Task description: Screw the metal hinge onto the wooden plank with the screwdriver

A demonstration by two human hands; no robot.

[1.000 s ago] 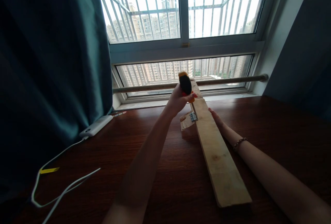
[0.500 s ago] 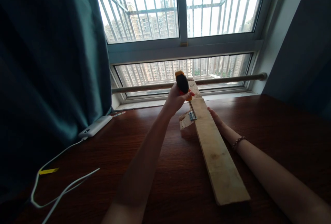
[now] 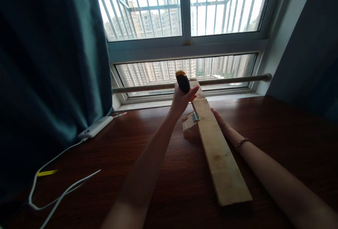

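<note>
My left hand (image 3: 182,98) is closed around the black and yellow handle (image 3: 182,81) of a tool, its thumb pointing right. The tool's working end is hidden behind the hand, near the left edge of a long wooden board (image 3: 220,155). A metal hinge (image 3: 195,117) joins that edge to a small wood piece (image 3: 188,121), which juts out to the left. Against the board's right edge is my right hand (image 3: 220,121), holding it from the side; most of its fingers are hidden by the board.
The board lies lengthwise on a dark reddish-brown wooden surface (image 3: 118,151), its far end close to a horizontal rail (image 3: 148,87) before the window. On the left are a white power bank (image 3: 96,127), a white cable (image 3: 68,188) with a yellow tag (image 3: 47,173), and a teal curtain (image 3: 87,56).
My left hand and the tool handle have tilted slightly, with the handle's top further left and the thumb raised. The whole view has shifted a little; my right hand stays at the board's edge.
</note>
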